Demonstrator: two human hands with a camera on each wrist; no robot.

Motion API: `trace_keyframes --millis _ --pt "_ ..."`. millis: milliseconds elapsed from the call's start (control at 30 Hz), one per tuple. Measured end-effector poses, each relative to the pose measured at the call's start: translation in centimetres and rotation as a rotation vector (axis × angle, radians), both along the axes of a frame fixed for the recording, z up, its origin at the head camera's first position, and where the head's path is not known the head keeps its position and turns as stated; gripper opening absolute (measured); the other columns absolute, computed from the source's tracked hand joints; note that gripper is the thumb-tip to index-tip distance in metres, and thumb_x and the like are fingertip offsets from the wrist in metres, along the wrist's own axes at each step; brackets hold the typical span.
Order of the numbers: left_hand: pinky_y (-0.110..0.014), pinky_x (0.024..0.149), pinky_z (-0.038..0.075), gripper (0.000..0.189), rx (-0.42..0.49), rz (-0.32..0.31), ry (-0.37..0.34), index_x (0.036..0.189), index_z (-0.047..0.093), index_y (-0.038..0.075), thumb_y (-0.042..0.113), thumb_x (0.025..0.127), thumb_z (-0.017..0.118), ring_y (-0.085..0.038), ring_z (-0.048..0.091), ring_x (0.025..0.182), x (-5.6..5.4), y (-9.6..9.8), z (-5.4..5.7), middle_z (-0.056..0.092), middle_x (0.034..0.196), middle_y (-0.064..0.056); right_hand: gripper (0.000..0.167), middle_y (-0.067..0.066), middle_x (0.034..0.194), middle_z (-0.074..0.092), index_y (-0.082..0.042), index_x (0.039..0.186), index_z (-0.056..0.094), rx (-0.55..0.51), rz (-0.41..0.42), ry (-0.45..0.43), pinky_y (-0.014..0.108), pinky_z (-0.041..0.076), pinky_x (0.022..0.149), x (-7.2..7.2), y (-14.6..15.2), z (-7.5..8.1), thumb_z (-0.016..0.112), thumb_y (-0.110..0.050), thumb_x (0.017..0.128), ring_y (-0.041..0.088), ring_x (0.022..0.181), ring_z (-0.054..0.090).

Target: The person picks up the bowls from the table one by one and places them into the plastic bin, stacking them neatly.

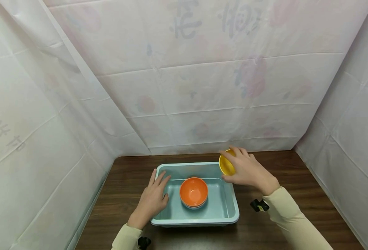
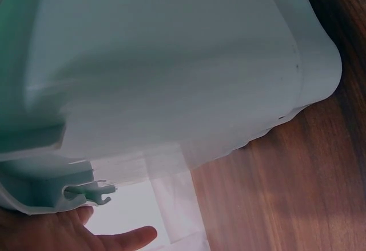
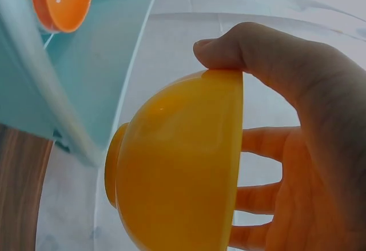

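My right hand grips a small yellow bowl by its rim, with the thumb on one side and fingers on the other. The bowl is tilted on its side above the right back corner of a light blue plastic basin. In the right wrist view the yellow bowl's foot points toward the basin. An orange bowl stands upright in the basin, on top of a pale bowl whose lower edge alone shows. My left hand lies over the basin's left rim, fingers spread, holding nothing.
The basin stands on a dark brown wood-grain table. White printed sheeting hangs behind the table and along both sides. A small black device sits at each wrist. The basin's outer wall fills most of the left wrist view.
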State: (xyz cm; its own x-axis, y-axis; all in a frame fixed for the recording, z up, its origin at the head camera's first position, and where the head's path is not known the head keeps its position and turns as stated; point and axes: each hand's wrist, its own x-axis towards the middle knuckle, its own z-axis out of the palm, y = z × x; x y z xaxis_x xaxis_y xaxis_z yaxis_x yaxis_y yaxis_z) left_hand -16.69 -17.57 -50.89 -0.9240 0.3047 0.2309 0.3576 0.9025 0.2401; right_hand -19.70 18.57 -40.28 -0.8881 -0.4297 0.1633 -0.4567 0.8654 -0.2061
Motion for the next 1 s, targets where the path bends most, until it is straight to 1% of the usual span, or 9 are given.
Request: trace_keyframes --millis 333,500,767,1000 --pt "-0.046 0.073 0.062 0.060 0.005 0.005 -0.007 0.145 0.058 0.011 0.014 0.087 0.075 -0.043 0.020 0.157 0.1 0.0 0.1 0.048 0.157 -0.016 0.085 0.019 0.158 0.040 -0.024 0.154 0.049 0.002 0.033 -0.025 0.066 0.045 0.100 -0.4 -2.0 -0.3 0.080 -0.052 0.080 0.045 0.137 0.044" --pt "-0.047 0.076 0.062 0.060 0.006 0.009 -0.012 0.145 0.058 0.011 0.015 0.087 0.074 -0.043 0.020 0.157 0.1 0.0 0.1 0.048 0.157 -0.016 0.084 0.017 0.156 0.042 -0.025 0.153 0.050 0.007 0.054 -0.033 0.063 0.047 0.098 -0.6 -3.0 -0.6 0.080 -0.052 0.080 0.042 0.136 0.045" --pt "-0.050 0.078 0.062 0.061 0.005 0.014 -0.017 0.146 0.058 0.011 0.015 0.087 0.075 -0.042 0.019 0.157 0.0 0.0 0.0 0.048 0.158 -0.015 0.086 0.017 0.159 0.038 -0.027 0.155 0.046 0.002 0.097 -0.068 0.066 0.044 0.103 -0.9 -4.6 -1.0 0.079 -0.053 0.081 0.043 0.140 0.041" --pt "-0.048 0.076 0.062 0.061 0.005 0.006 -0.002 0.145 0.058 0.011 0.015 0.087 0.076 -0.043 0.020 0.157 0.0 0.1 0.1 0.048 0.157 -0.016 0.085 0.017 0.160 0.037 -0.025 0.156 0.046 -0.009 0.124 -0.088 0.067 0.044 0.101 -0.9 -5.7 -1.2 0.078 -0.052 0.081 0.043 0.141 0.040"
